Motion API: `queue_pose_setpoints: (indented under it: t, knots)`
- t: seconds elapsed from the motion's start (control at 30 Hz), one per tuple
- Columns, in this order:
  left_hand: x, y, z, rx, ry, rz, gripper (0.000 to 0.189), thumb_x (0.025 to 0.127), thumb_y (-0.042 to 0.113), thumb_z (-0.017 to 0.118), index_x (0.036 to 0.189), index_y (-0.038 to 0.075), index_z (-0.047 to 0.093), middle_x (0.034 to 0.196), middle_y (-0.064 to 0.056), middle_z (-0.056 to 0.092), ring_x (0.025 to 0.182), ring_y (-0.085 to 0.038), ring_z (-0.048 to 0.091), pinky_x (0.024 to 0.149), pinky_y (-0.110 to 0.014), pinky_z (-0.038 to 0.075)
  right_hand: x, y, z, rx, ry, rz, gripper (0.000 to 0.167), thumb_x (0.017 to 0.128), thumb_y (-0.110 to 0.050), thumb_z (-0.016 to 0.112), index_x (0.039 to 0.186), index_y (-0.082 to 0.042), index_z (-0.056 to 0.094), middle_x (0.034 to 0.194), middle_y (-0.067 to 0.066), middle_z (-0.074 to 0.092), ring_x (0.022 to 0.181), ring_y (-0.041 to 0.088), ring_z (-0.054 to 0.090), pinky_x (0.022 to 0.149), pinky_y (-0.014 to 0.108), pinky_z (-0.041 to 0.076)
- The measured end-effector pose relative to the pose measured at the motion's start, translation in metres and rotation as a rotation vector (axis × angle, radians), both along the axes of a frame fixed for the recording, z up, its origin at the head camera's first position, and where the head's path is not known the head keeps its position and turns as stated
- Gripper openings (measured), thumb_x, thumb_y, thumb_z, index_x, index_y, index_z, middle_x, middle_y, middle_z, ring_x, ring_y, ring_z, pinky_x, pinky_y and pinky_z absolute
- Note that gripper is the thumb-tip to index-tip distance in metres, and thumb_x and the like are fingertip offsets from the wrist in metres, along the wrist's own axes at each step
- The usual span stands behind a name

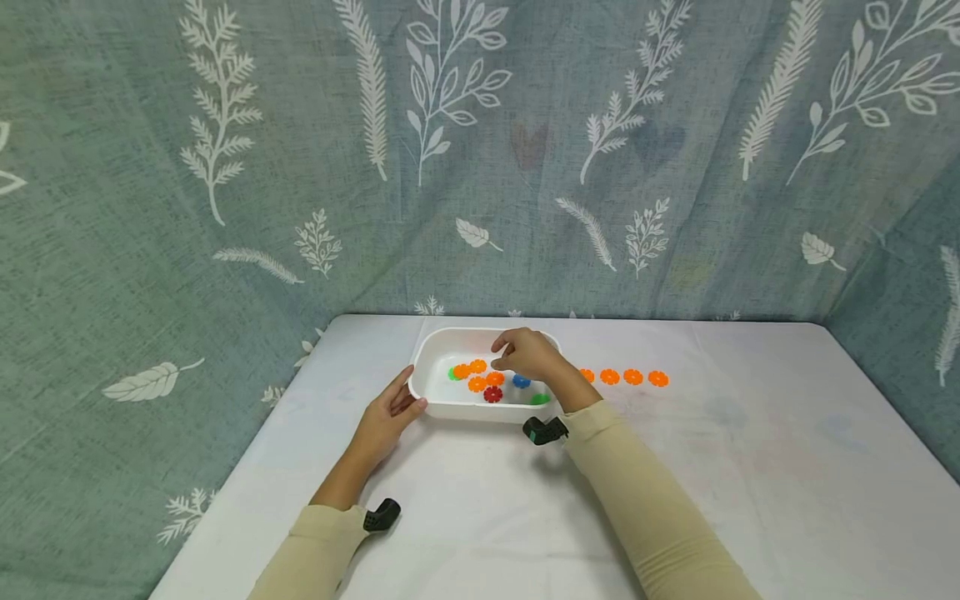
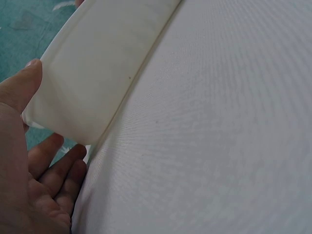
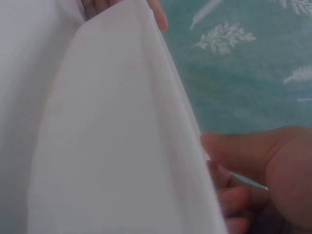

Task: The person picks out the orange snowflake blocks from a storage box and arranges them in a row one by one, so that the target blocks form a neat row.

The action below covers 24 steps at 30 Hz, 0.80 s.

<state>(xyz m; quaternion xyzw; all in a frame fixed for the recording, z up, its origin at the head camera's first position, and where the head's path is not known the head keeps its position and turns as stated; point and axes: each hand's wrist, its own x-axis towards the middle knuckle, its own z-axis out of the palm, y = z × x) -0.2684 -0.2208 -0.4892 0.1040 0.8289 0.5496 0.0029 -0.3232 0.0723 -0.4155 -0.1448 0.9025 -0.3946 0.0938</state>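
A white plastic tray (image 1: 480,412) stands near the back of the table, with small flower-shaped discs inside. My left hand (image 1: 381,423) grips its left end, thumb at the front rim and fingers around the corner. Over the tray's right half, my right hand (image 1: 529,355) reaches in with bent fingers pointing left and down. Below and left of it lie several orange discs (image 1: 477,384), a red disc (image 1: 492,394), a blue disc (image 1: 521,381) and a green disc (image 1: 539,400). In the right wrist view the tray wall partly hides those fingers; I cannot tell whether they pinch a disc.
A row of several orange discs (image 1: 633,377) runs along the table to the right of the tray, partly behind the right forearm. White cloth (image 1: 465,517) covers the table. Green leaf-patterned curtains (image 1: 525,167) hang behind it and at both sides.
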Motion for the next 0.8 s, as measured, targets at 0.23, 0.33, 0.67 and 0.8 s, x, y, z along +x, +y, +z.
queue_pose_setpoints:
  t: [0.23,0.33,0.67,0.8]
  knots:
    - [0.003,-0.001,-0.003,0.011,-0.002,-0.008,0.075,0.091,0.034,0.071,0.154,0.027,0.031,0.144,-0.009,0.049,0.129,-0.024,0.049,0.103,-0.036,0.042,-0.002,-0.009,-0.015,-0.007,-0.002,0.001,0.023,0.090,-0.018,0.072,0.111,-0.009,0.069,0.089,0.002,0.063,0.079,0.018,0.060,0.068,0.031,0.053]
    - [0.003,-0.001,-0.002,-0.011,0.000,-0.001,0.076,0.091,0.035,0.071,0.154,0.027,0.030,0.144,-0.008,0.049,0.129,-0.023,0.049,0.103,-0.037,0.042,-0.002,-0.010,-0.021,0.012,-0.014,-0.001,0.022,0.090,-0.019,0.072,0.110,-0.010,0.069,0.090,0.001,0.063,0.080,0.017,0.059,0.069,0.030,0.052]
    - [0.001,0.000,0.001,-0.013,0.002,0.002,0.076,0.091,0.033,0.071,0.154,0.026,0.030,0.144,-0.007,0.049,0.128,-0.022,0.050,0.102,-0.036,0.043,-0.003,-0.012,-0.021,0.074,-0.018,-0.017,0.023,0.091,-0.012,0.070,0.113,-0.008,0.068,0.092,0.003,0.063,0.080,0.019,0.058,0.071,0.030,0.052]
    - [0.000,-0.001,0.001,-0.013,0.001,0.001,0.075,0.091,0.032,0.071,0.154,0.026,0.030,0.144,-0.008,0.048,0.128,-0.022,0.049,0.102,-0.037,0.043,-0.005,-0.014,-0.023,0.096,-0.020,-0.019,0.025,0.090,-0.011,0.071,0.114,-0.009,0.068,0.093,0.002,0.064,0.080,0.018,0.059,0.071,0.029,0.052]
